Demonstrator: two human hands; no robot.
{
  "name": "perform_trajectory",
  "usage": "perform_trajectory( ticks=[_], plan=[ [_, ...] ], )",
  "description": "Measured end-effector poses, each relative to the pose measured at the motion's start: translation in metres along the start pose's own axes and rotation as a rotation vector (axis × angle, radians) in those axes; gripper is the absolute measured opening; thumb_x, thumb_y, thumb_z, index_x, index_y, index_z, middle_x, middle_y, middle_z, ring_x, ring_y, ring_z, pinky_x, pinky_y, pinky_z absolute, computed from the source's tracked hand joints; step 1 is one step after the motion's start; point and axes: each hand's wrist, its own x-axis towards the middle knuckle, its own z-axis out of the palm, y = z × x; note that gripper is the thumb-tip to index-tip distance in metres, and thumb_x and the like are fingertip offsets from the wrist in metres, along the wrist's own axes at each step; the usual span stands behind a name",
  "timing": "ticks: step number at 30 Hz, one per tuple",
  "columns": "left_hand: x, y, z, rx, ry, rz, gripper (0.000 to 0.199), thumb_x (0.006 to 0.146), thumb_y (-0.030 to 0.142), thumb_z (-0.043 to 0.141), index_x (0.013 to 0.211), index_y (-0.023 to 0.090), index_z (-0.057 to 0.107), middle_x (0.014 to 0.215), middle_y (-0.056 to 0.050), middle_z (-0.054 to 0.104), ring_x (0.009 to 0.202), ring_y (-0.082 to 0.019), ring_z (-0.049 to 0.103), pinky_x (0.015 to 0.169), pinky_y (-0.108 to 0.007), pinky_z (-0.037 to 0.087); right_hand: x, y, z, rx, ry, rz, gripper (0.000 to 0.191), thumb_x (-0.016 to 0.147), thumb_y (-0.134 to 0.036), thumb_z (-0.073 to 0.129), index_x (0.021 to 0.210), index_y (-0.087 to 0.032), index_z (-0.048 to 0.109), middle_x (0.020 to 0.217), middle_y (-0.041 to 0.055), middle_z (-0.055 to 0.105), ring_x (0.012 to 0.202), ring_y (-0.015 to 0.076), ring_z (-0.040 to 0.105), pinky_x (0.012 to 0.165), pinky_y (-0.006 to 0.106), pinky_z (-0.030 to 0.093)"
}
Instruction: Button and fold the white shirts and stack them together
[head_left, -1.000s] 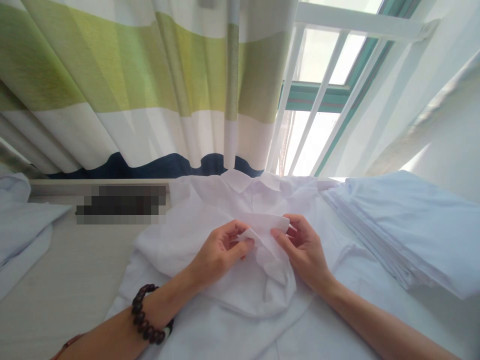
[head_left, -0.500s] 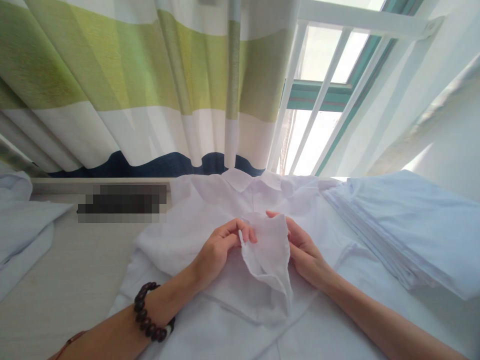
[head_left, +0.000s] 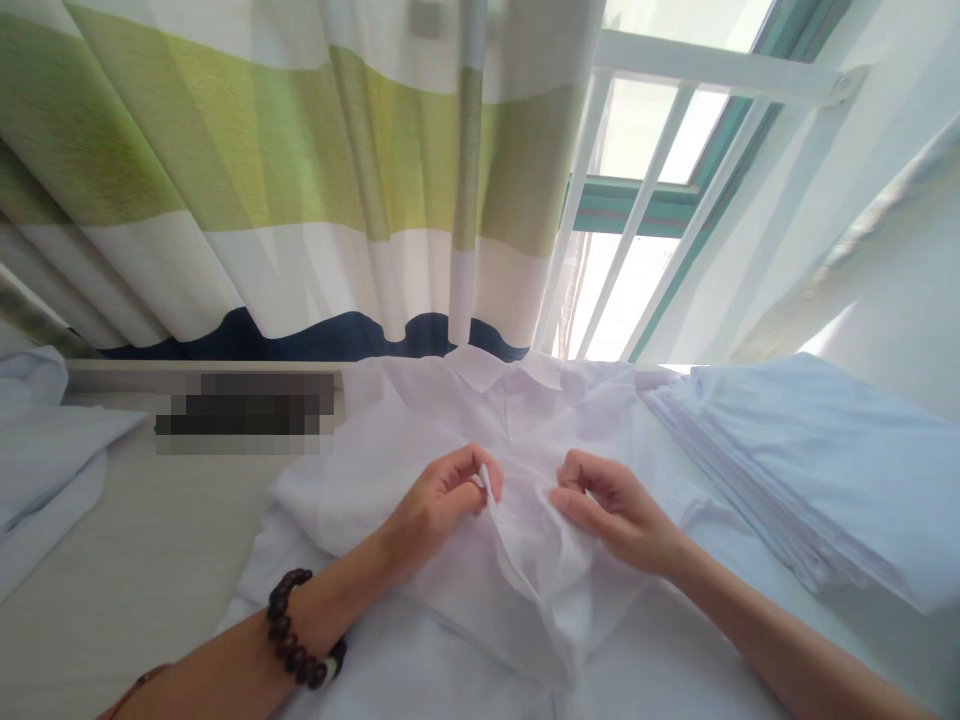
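Note:
A white collared shirt lies spread out in the centre, its collar at the far edge of the surface. My left hand, with a dark beaded bracelet on its wrist, pinches an edge of the white cloth over the shirt's middle. To its right, my right hand has its thumb and fingers closed on the same cloth. Between the hands the fabric hangs in loose folds toward me.
Folded white garments are stacked at the right. More white cloth lies at the far left. A pixelated dark object rests near the back edge. Behind are a striped curtain and white window bars.
The raised flap of cloth between my hands has dropped lower and flattened. My right hand has gone from behind the cloth's edge to a pinch on it, slightly farther right.

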Motion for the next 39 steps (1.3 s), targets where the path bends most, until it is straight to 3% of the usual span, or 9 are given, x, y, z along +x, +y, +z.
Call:
perform_trajectory(
  ticks=[2, 6, 13, 19, 24, 28, 34, 37, 39],
  plan=[
    [-0.001, -0.002, 0.002, 0.108, -0.085, -0.035, 0.009, 0.077, 0.024, 0.059, 0.078, 0.016, 0.055, 0.072, 0.001, 0.053, 0.066, -0.012, 0.046, 0.062, -0.023, 0.037, -0.002, 0.004, 0.009, -0.104, -0.061, 0.045, 0.031, 0.087, -0.031, 0.055, 0.064, -0.021, 0.038, 0.058, -0.0068, 0.034, 0.053, 0.0087, 0.028, 0.048, 0.023, 0.023],
    [-0.003, -0.002, 0.003, 0.152, -0.145, -0.058, 0.017, 0.082, 0.031, 0.059, 0.086, 0.015, 0.056, 0.079, -0.002, 0.057, 0.07, -0.014, 0.051, 0.066, -0.026, 0.04, -0.003, 0.008, 0.018, -0.112, -0.093, 0.081, 0.026, 0.088, -0.032, 0.051, 0.067, -0.02, 0.043, 0.058, -0.0061, 0.037, 0.054, 0.0089, 0.03, 0.049, 0.023, 0.024],
    [-0.003, 0.001, 0.001, 0.22, -0.208, -0.043, 0.014, 0.082, 0.029, 0.064, 0.083, 0.016, 0.06, 0.081, -0.001, 0.059, 0.078, -0.015, 0.056, 0.073, -0.026, 0.044, -0.001, 0.003, 0.006, 0.103, -0.225, 0.151, 0.023, 0.084, -0.034, 0.044, 0.069, -0.018, 0.054, 0.062, -0.003, 0.043, 0.058, 0.0118, 0.037, 0.056, 0.025, 0.03],
    [-0.003, -0.002, 0.003, 0.227, -0.161, -0.09, 0.013, 0.086, 0.03, 0.06, 0.085, 0.017, 0.06, 0.078, 0.001, 0.059, 0.07, -0.013, 0.056, 0.069, -0.025, 0.046, 0.003, 0.004, 0.001, 0.102, -0.286, 0.036, 0.027, 0.072, -0.028, 0.048, 0.049, -0.021, 0.037, 0.053, -0.0034, 0.034, 0.057, 0.0128, 0.033, 0.058, 0.026, 0.031],
    [-0.005, -0.002, 0.006, 0.414, -0.22, 0.08, 0.006, 0.083, 0.019, 0.057, 0.087, 0.018, 0.062, 0.091, -0.003, 0.06, 0.084, -0.016, 0.06, 0.077, -0.027, 0.048, 0.001, 0.01, 0.007, 0.024, -0.257, 0.114, 0.026, 0.082, -0.028, 0.051, 0.059, -0.019, 0.047, 0.057, -0.0048, 0.037, 0.055, 0.0095, 0.032, 0.051, 0.024, 0.026],
    [-0.008, -0.001, 0.008, 0.647, -0.214, 0.264, 0.012, 0.078, 0.011, 0.059, 0.084, 0.019, 0.064, 0.093, -0.004, 0.056, 0.082, -0.016, 0.058, 0.077, -0.026, 0.048, 0.0, 0.011, 0.011, -0.071, -0.233, 0.12, 0.027, 0.086, -0.031, 0.052, 0.064, -0.017, 0.053, 0.056, -0.0052, 0.038, 0.053, 0.0084, 0.031, 0.048, 0.023, 0.022],
    [-0.009, 0.0, 0.008, 0.954, -0.175, 0.549, 0.013, 0.082, 0.013, 0.058, 0.072, 0.019, 0.061, 0.071, -0.004, 0.06, 0.071, -0.017, 0.054, 0.068, -0.026, 0.043, -0.001, 0.007, 0.005, -0.013, -0.266, 0.209, 0.038, 0.092, -0.044, 0.04, 0.063, -0.021, 0.034, 0.062, -0.0051, 0.029, 0.056, 0.0098, 0.027, 0.05, 0.024, 0.024],
    [-0.01, -0.003, 0.009, 0.996, -0.15, 0.534, 0.014, 0.081, 0.011, 0.058, 0.07, 0.019, 0.059, 0.061, 0.0, 0.056, 0.059, -0.014, 0.049, 0.06, -0.024, 0.039, 0.0, 0.003, 0.0, 0.045, -0.302, 0.183, 0.028, 0.085, -0.036, 0.041, 0.062, -0.021, 0.035, 0.062, -0.0037, 0.033, 0.059, 0.0118, 0.032, 0.055, 0.025, 0.028],
    [-0.011, -0.004, 0.011, 0.948, -0.076, 0.422, 0.01, 0.076, 0.01, 0.059, 0.074, 0.02, 0.059, 0.058, 0.004, 0.052, 0.054, -0.011, 0.047, 0.057, -0.023, 0.037, 0.0, 0.001, -0.002, 0.063, -0.336, 0.14, 0.02, 0.076, -0.033, 0.044, 0.06, -0.021, 0.038, 0.062, -0.0028, 0.036, 0.062, 0.0132, 0.035, 0.058, 0.026, 0.031]
  ],
)
